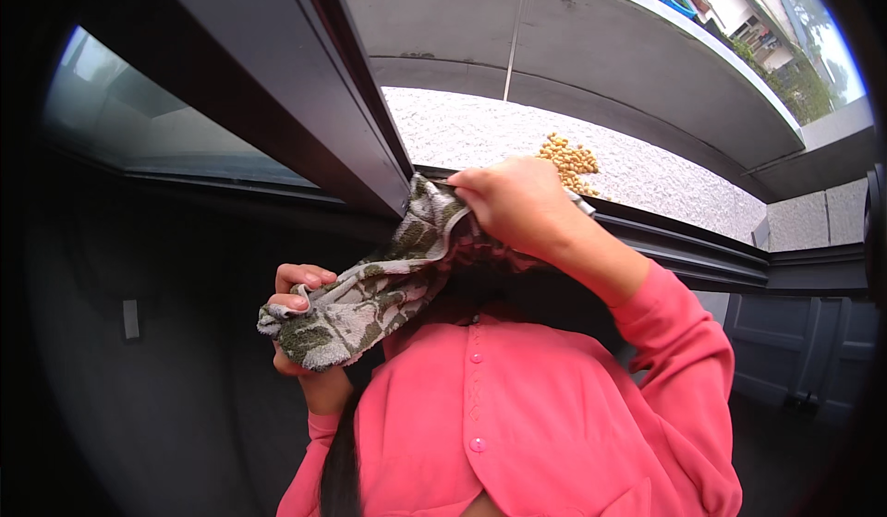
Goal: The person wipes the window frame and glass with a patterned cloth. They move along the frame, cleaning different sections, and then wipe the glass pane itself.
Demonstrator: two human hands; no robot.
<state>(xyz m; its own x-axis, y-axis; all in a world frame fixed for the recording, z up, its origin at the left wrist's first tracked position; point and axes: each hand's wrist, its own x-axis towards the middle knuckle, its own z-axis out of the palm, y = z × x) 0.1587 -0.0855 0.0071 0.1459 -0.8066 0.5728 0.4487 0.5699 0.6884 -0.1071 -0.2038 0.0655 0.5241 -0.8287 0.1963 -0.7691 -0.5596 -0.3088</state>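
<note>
A green and grey patterned cloth (pixel 388 274) stretches between my two hands. My left hand (pixel 298 295) grips its lower end, in front of the dark area at left. At the window's bottom track, my right hand (pixel 520 202) pinches the cloth's upper edge beside the corner of the dark window frame (pixel 346 122). The thumb and forefinger point left, against the track. Part of the cloth hangs under my right wrist, in shadow. Just beyond my right hand, a small heap of yellowish nuts or beans (pixel 569 163) lies on the speckled stone ledge (pixel 457 125).
Dark sliding-window tracks (pixel 679 247) run off to the right below the ledge. A grey parapet wall (pixel 610 53) with a thin upright pole (pixel 514 39) stands outside. Window glass (pixel 187 129) is at left, a panelled grey surface (pixel 776 337) at lower right.
</note>
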